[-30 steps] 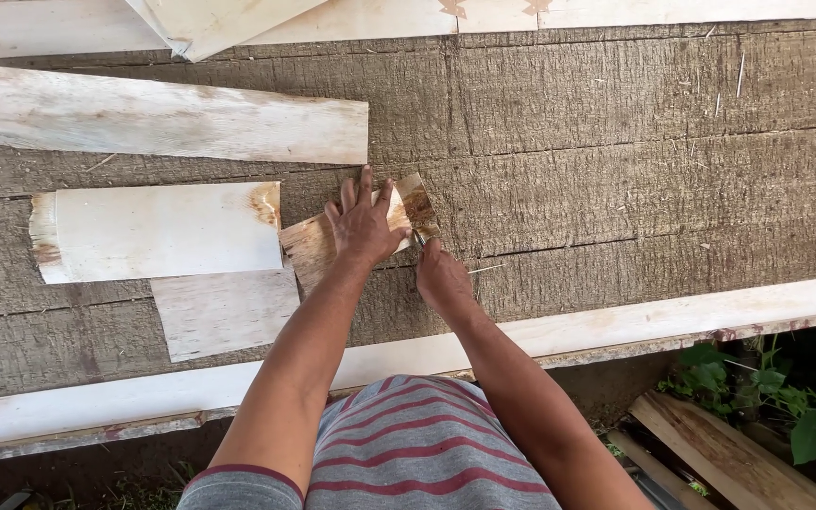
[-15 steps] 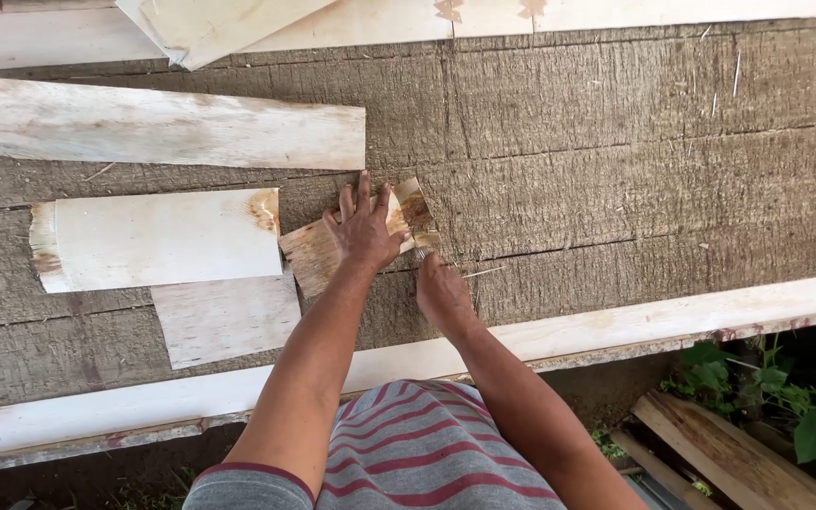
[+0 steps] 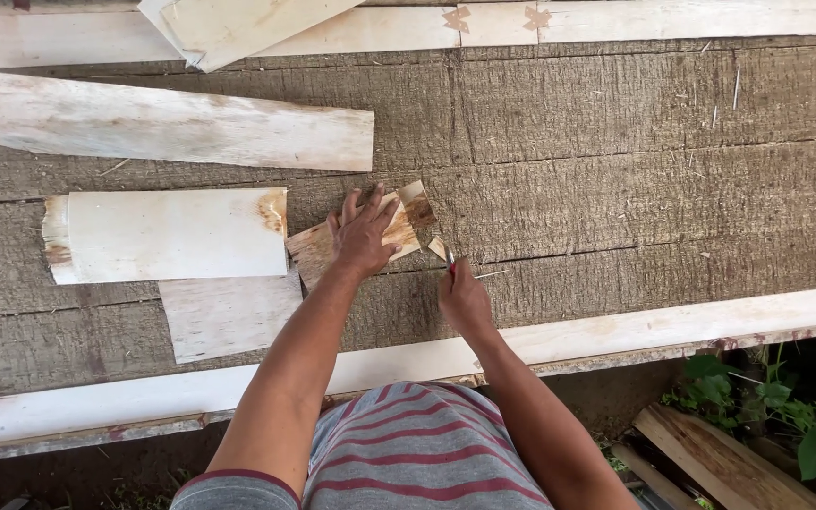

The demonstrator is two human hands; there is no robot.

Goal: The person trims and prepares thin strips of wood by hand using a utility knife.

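Right hand has withdrawn beside left hand-pressed bark piece.

No packages, labels, signs or screens in view

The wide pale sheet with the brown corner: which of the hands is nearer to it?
Left. The left hand presses a small bark piece just beside the sheet. The right hand holds a small tool farther right, apart from it.
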